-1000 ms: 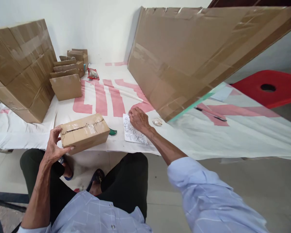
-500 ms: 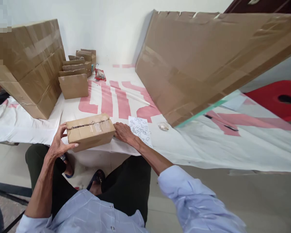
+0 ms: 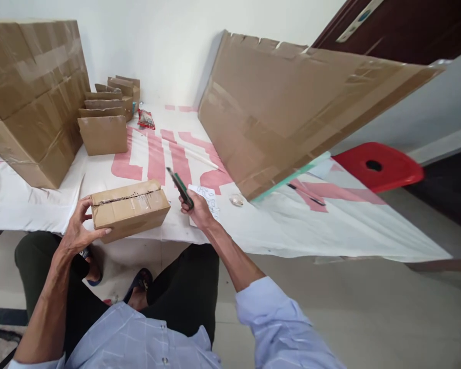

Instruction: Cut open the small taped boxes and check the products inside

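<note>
A small brown cardboard box (image 3: 132, 212) lies at the table's front edge, its top seam ragged and cut, with clear tape on the right part. My left hand (image 3: 79, 225) grips its left end, thumb on the front side and fingers behind. To the right of the box, my right hand (image 3: 195, 206) is closed around a green and black utility knife (image 3: 181, 188), raised above the table with its tip pointing away and to the left. Under that hand is a white sheet with small printed shapes (image 3: 211, 201), partly hidden by the hand.
Stacked taped cartons (image 3: 34, 102) stand at the left, beside a row of open cardboard boxes (image 3: 103, 134) and a red packet (image 3: 146, 119). A large cardboard panel (image 3: 292, 107) leans at the right. Near it are a small clear item (image 3: 236, 200), a pen-like object (image 3: 306, 195) and a red stool (image 3: 384, 169).
My right hand has moved away from the box's right end and up, and the utility knife now shows in it. My left hand still holds the box. The view has shifted right.
</note>
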`<state>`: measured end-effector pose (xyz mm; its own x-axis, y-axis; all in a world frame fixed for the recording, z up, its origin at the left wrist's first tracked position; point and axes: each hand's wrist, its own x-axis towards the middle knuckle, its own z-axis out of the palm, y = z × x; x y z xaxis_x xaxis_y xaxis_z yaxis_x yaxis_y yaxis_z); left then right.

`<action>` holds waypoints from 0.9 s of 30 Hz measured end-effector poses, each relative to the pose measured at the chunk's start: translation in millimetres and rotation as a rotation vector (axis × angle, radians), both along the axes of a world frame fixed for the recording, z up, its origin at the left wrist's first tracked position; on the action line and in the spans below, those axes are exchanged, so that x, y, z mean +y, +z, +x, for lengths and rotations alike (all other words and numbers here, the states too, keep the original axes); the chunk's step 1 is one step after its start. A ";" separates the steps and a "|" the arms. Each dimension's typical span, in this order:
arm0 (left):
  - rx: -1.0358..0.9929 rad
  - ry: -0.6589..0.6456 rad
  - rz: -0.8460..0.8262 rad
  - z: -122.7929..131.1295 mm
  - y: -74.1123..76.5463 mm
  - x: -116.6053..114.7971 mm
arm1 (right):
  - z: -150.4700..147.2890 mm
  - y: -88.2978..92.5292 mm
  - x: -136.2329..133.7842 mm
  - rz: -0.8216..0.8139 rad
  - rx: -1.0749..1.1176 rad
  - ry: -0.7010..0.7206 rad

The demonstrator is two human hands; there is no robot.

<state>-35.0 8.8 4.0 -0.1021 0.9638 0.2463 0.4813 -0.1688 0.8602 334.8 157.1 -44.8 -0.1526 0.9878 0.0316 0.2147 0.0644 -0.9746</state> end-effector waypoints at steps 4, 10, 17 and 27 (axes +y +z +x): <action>-0.035 0.022 0.010 -3.2 -4.8 4.1 | 11.2 23.3 -16.6 -0.246 0.521 0.214; -0.051 0.029 0.004 -4.0 -4.8 6.3 | 8.9 48.9 -38.5 -0.276 0.641 0.260; -0.091 0.027 0.007 -17.9 5.0 10.7 | 24.5 42.8 -33.0 -0.189 0.550 0.204; -0.157 0.088 -0.007 -31.1 11.5 13.6 | 2.0 -24.4 -36.8 0.191 -0.584 0.193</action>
